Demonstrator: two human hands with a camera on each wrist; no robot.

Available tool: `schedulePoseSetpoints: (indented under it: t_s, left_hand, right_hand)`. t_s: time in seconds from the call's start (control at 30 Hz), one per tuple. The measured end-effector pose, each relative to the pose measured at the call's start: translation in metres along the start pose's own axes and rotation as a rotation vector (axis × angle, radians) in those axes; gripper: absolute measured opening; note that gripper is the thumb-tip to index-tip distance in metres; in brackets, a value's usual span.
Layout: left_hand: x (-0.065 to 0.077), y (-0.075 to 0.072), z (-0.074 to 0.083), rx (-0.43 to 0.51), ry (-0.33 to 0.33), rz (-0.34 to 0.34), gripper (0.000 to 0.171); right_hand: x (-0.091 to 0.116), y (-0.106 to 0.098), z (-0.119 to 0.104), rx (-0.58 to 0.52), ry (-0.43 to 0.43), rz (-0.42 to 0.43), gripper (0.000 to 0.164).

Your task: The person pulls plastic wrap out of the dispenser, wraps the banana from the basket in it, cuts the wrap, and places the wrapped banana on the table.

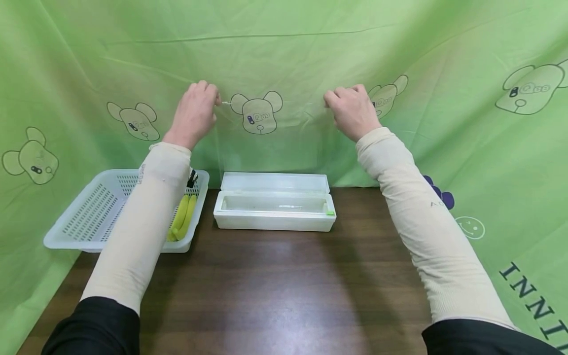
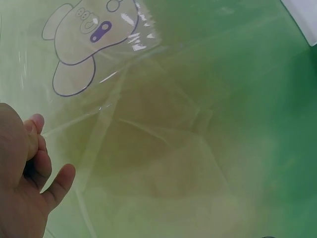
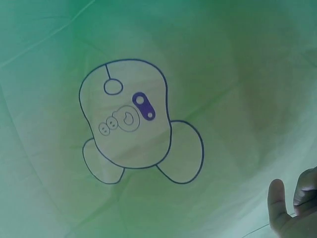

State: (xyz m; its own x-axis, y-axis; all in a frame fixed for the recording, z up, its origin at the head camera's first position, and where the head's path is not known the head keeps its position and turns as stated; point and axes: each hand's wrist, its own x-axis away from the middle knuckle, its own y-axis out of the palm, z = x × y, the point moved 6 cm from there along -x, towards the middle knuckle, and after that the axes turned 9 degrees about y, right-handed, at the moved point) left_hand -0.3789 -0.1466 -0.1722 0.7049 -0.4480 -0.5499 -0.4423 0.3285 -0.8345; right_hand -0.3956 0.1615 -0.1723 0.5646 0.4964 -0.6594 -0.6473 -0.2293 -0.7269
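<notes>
A see-through sheet of cling film [image 1: 271,148] is stretched upright between my two raised hands and hangs toward the white film dispenser box [image 1: 275,222]. The box stands at the table's far edge with its lid [image 1: 275,182] tipped back. My left hand [image 1: 196,111] pinches the film's upper left corner, and glints and creases run across the film in the left wrist view. At the upper right corner, my right hand [image 1: 353,111] pinches the film with curled fingers. In the right wrist view only part of that hand shows at the lower right.
Left of the box is a white plastic basket [image 1: 95,217], partly behind my left sleeve, with yellow bananas [image 1: 183,217] in it. A green printed curtain [image 1: 284,54] hangs behind and beside the brown wooden table [image 1: 275,286].
</notes>
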Motion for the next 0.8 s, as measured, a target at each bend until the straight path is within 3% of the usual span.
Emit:
schedulePoseSetpoints:
  t_s: [0.53,0.8]
  left_hand:
    - [-0.014,-0.016,0.002,-0.026,-0.026,-0.008,0.035]
    - [-0.019,-0.023,0.000,-0.028,-0.026,0.017,0.040]
  right_hand:
    - [-0.014,-0.017,0.005,0.014,0.030,-0.026,0.030]
    - [-0.020,-0.025,0.004,0.017,0.018,0.012,0.028]
